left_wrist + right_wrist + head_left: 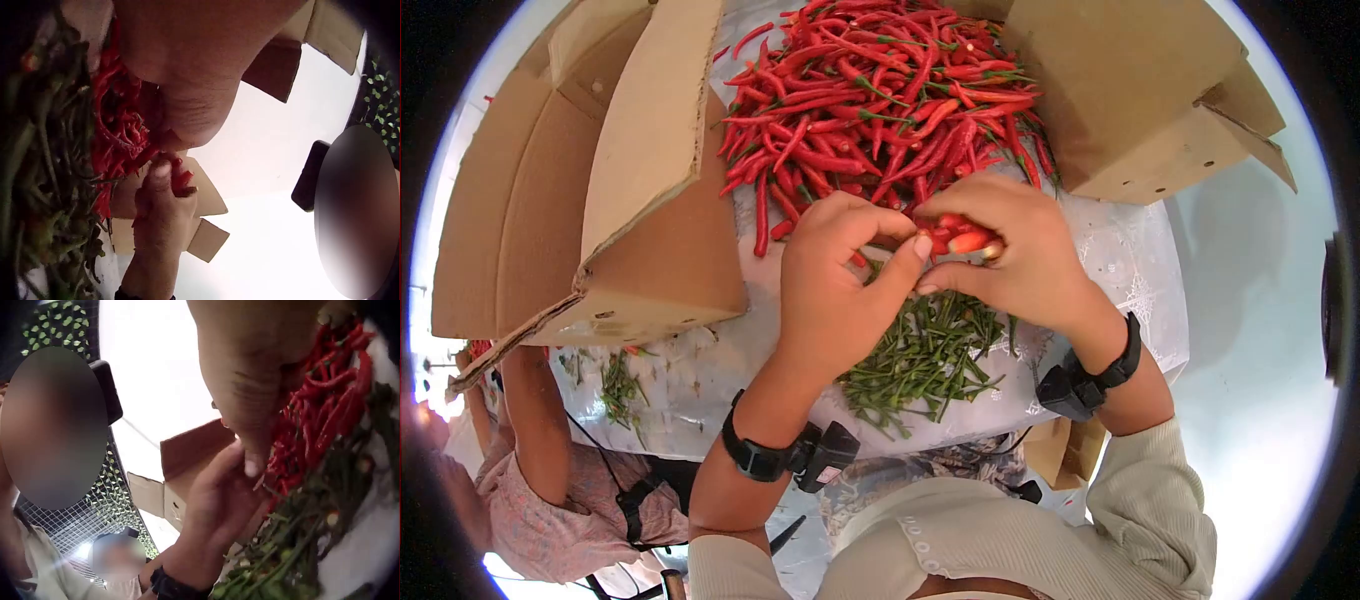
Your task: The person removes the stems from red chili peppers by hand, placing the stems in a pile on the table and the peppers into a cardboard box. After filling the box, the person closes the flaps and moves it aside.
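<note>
In the head view my right hand (1030, 250) grips several red chili peppers (968, 241) in a small bunch, their ends poking out between thumb and fingers. My left hand (825, 285) meets it, with thumb and forefinger pinching the end of a chili at the bunch's left side. The exact pinch point is partly hidden by the fingertips. Beyond both hands lies a big heap of red chilies (870, 110). Right beneath them is a pile of green chili stems (930, 365). The left wrist view also shows the held chilies (182, 178) in the right hand.
A cardboard box (650, 130) stands at the left, and another cardboard box (1120, 110) at the back right. A plastic-covered table (1140, 270) carries everything. At the left, another person's arm (535, 420) reaches in near a small stem pile (620, 390).
</note>
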`<state>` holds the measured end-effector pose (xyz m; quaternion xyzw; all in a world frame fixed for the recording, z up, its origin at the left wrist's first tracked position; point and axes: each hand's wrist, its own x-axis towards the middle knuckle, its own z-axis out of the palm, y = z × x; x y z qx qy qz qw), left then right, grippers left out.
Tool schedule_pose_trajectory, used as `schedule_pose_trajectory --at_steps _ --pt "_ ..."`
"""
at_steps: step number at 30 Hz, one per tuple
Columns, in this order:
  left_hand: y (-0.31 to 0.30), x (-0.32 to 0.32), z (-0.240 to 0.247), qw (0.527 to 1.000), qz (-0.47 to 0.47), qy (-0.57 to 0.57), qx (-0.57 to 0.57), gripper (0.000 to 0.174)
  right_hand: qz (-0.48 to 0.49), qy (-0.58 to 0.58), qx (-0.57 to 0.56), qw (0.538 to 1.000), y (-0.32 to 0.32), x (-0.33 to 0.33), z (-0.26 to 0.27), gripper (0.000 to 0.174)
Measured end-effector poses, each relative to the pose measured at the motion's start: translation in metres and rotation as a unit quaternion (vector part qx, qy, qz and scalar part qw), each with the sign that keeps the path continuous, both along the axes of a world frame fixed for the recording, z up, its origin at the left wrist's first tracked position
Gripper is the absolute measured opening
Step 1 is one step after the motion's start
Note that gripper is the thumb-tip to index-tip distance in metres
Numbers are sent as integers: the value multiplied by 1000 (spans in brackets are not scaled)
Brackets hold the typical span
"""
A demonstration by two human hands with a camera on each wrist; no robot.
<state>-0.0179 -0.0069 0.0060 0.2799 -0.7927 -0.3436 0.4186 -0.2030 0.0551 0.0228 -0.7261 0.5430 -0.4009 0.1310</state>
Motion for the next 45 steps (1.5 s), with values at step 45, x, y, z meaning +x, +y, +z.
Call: schedule_pose_trajectory --at_steps 45 --pt "3 -8 -7 973 -64 133 180 16 -2 -317 162 934 -1 0 5 23"
